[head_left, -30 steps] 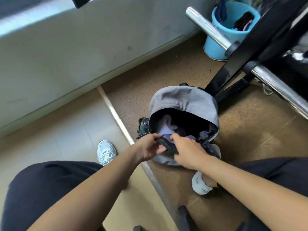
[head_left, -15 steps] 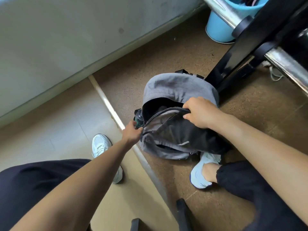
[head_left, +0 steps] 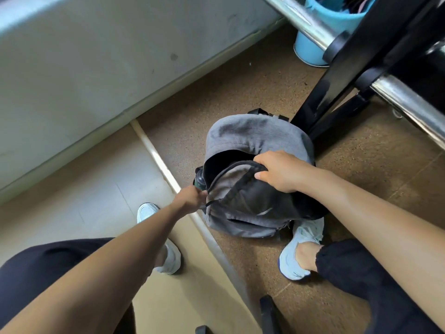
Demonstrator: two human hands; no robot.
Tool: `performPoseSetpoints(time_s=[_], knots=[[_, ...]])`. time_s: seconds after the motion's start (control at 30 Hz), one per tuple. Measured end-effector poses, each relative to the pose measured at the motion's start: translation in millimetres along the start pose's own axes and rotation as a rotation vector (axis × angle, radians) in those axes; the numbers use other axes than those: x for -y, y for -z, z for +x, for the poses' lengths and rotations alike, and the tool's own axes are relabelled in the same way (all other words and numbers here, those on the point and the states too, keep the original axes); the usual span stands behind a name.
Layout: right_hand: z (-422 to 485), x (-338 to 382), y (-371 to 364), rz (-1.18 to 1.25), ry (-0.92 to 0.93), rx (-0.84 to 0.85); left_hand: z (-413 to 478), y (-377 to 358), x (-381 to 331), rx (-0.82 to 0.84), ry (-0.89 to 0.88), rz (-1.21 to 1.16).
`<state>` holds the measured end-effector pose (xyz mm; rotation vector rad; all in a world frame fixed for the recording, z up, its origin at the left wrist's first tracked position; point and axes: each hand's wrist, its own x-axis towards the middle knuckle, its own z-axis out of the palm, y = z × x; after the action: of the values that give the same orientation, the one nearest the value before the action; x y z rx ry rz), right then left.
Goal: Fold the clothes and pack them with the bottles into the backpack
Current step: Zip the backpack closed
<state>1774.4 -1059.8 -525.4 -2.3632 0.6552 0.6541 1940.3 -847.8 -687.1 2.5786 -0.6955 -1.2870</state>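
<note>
Backpack (head_left: 255,136), one, bottle (head_left: 199,180), one, left hand (head_left: 190,199) holding zipper (head_left: 225,170), right hand (head_left: 281,172) gripping flap (head_left: 240,189)

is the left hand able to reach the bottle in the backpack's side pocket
Probably yes: the bottle sticks out at the side of the backpack right beside the left hand, nothing between them, though that hand grips the backpack's edge and must let go first.

On speckled brown floor (head_left: 216,92): grey backpack (head_left: 252,138), blue bucket (head_left: 309,53), black stand (head_left: 315,109).
</note>
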Motion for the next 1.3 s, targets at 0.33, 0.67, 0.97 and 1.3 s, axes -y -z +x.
performPoseSetpoints(time_s=[0.33,0.67,0.97,1.3], knots=[[-8.7,14.2,-10.0,-0.085,0.036,-0.129,-88.0,105.7,-90.4,0.017,-0.300,-0.503],[7.7,69.3,-19.1,0.049,0.252,-0.529,-101.0,109.9,-97.9,-0.036,-0.548,-0.433],[20.6,67.9,-19.3,0.170,0.117,-0.499,-83.9,132.5,-73.8,-0.253,-0.572,0.235],[0.9,49.5,-14.5,0.114,0.146,-0.562,-60.0,94.5,-90.4,-0.457,-0.593,0.551]])
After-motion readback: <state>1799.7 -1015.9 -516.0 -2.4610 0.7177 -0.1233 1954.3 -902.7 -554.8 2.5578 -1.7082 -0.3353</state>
